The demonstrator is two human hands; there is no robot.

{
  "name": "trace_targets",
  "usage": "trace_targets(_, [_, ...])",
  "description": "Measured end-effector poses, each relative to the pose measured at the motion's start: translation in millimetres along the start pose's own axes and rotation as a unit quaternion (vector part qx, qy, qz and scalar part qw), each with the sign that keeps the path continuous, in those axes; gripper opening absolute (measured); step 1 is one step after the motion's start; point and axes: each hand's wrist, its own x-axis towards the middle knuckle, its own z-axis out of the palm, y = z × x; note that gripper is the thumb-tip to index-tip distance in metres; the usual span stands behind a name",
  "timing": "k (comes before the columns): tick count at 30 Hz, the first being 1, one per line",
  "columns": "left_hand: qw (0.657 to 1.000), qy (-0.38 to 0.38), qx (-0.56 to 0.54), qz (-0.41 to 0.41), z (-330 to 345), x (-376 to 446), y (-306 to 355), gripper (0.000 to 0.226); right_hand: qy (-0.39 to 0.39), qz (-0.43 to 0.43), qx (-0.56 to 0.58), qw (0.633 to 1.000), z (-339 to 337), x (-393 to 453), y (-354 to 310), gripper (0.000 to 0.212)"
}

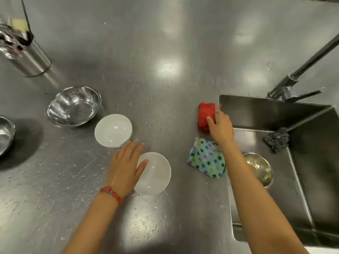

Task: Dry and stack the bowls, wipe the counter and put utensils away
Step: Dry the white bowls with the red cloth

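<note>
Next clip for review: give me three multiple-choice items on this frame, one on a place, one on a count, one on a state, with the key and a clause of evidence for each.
1. Where does the steel scrubber lie?
A. in the sink
B. beside the glass bowl
C. inside the utensil holder

2. How many white bowls are on the counter?
A. one
B. two
C. four

3. What is the right hand doing?
A. lying flat and empty on the counter
B. touching the red cloth
C. turning the tap

Key:
1 A: the scrubber rests on the sink ledge, to the right of the counter edge.
2 B: one white bowl sits near the glass bowl, another white bowl by the left hand.
3 B: its fingers rest on the red cloth by the sink corner.
</note>
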Motion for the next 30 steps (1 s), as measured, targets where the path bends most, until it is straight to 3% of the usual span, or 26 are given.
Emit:
trace_targets(6, [0.997,0.068,0.026,0.011,12.5,23.8,5.4,0.051,-0.036,0.050,-0.013,0.998,13.6,28.8,0.5,0.057])
trace_targets(11, [0.998,0.050,0.029,0.008,13.8,29.0,7.0,0.084,-0.039,0.069,0.054,0.995,23.0,33.5,-0.6,0.062])
trace_targets(20, [0.999,0.035,0.015,0.001,12.8,24.4,6.1,0.085,-0.043,0.052,0.145,0.987,33.6,11.5,-9.2,0.050])
trace_targets(25, [0.997,0.077,-0.007,-0.012,20.0,11.7,-7.2,0.051,-0.083,0.084,0.357,0.927,30.7,-28.9,-28.0,0.035])
trace_targets(30, [0.994,0.078,-0.072,-0.038,27.9,-7.9,-20.1,0.048,-0.134,0.080,0.468,0.870,32.6,-89.0,-47.6,0.031])
